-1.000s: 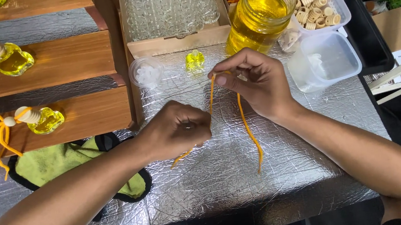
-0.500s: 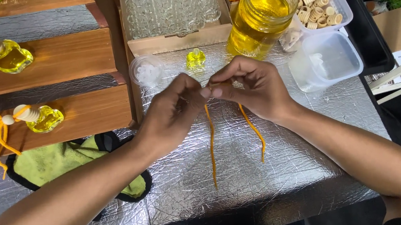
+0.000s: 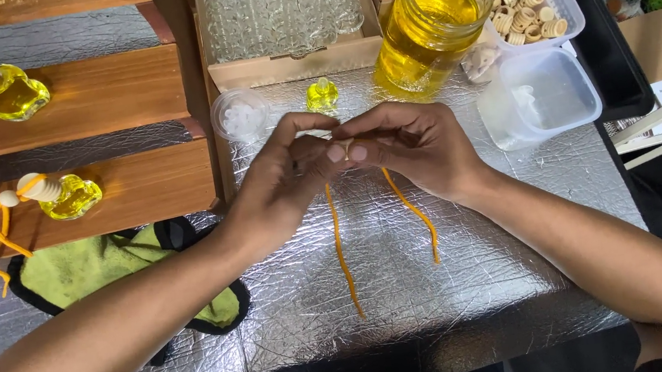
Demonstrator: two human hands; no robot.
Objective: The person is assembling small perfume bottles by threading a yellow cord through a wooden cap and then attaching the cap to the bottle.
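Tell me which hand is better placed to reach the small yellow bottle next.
Probably left. The left hand sits just below the small yellow bottle; the right hand lies further right. Both pinch the orange cord.

an orange cord [image 3: 340, 243] is pinched at its upper part between the fingertips of the left hand [image 3: 284, 179] and the right hand [image 3: 414, 147], which meet above the silver foil surface. its two thin strands hang down and apart, the left one longer and nearly straight, the right one shorter and slanting rightward.
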